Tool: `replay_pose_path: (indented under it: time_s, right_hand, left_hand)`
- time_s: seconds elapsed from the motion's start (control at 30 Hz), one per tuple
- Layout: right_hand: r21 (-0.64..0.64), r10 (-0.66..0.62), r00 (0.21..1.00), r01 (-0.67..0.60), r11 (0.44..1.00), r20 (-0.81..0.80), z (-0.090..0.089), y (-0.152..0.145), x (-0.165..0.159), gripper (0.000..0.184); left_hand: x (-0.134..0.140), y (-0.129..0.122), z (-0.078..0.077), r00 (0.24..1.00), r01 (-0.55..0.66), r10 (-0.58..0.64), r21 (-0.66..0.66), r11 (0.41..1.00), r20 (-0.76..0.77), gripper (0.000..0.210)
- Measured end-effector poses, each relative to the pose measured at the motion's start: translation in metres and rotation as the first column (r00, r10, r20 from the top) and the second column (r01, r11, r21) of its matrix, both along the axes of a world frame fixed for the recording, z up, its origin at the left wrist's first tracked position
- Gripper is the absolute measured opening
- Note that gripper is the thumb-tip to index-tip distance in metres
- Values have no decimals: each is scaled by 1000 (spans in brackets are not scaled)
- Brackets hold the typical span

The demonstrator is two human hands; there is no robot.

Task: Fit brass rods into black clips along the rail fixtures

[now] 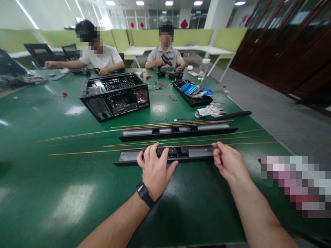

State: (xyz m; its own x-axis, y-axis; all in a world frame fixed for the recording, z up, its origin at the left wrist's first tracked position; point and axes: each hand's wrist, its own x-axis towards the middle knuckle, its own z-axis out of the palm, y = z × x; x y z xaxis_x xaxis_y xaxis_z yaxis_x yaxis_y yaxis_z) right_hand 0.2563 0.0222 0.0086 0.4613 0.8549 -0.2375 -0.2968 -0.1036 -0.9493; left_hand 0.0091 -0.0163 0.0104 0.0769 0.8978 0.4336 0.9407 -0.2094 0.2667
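Observation:
A black-edged metal channel (128, 156) lies across the green table, with several black socket-like blocks (184, 151) set along its middle. My left hand (154, 165) rests over it, fingers spread, the fingertips at the blocks and the rod. Thumb and fingers of my right hand (226, 158) are pinched on a long thin brass-coloured rod (85, 153) near the channel's right end. The rod runs along the channel's far side and past both ends. Behind lies a second, similar channel (178, 135), with more thin rods around it.
Beyond stand a black computer case (99, 108) and a black tray (195, 101) holding blue items. White gloves (210, 111) lie beside a dark strip (238, 114). Two people sit across the table (64, 186); one holds a power drill (167, 60). A clear bottle (203, 69) stands at far right.

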Motion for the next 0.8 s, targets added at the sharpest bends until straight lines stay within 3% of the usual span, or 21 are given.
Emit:
replay_pose_path:
  time_s: [0.8]
  right_hand:
    - [-7, -12, 1000, 12, 1000, -6, 1, 0, -2, 23]
  left_hand:
    - [0, -2, -4, 999, 38, -38, -27, 999, -16, 45]
